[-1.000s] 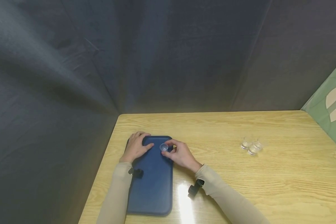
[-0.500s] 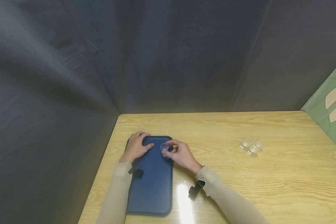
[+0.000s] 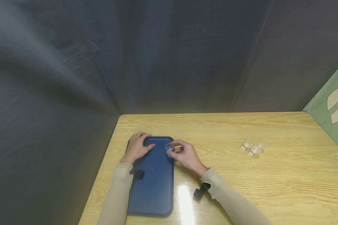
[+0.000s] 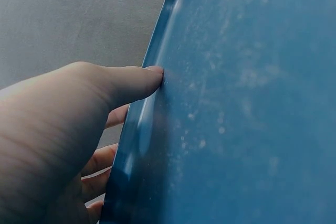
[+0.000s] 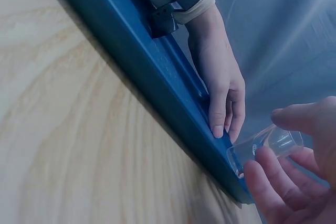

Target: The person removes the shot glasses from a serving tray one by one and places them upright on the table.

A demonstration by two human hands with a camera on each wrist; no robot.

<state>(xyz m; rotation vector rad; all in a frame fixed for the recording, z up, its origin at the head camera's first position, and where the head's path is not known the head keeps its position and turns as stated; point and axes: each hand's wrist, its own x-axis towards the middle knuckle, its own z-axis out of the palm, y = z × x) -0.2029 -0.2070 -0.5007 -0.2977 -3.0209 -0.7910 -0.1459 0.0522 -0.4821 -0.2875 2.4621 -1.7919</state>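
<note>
A dark blue tray (image 3: 155, 187) lies lengthwise on the left part of the wooden table. My left hand (image 3: 136, 148) holds its far left edge; the left wrist view has the thumb (image 4: 139, 82) over the rim and the other fingers along the outside, partly hidden. Between thumb and fingers of my right hand (image 3: 187, 157) is a small clear shot glass (image 3: 169, 147), at the tray's far right corner. The right wrist view has this shot glass (image 5: 287, 141) with fingertips around its side.
Three more clear shot glasses (image 3: 254, 150) stand close together on the right of the wooden table (image 3: 219, 131). Dark cloth (image 3: 186, 62) hangs behind and to the left. A green patterned panel (image 3: 335, 103) borders the right side.
My right hand has shifted slightly to the right with the shot glass, closer to the tray's right edge. The left hand and tray stay in place.
</note>
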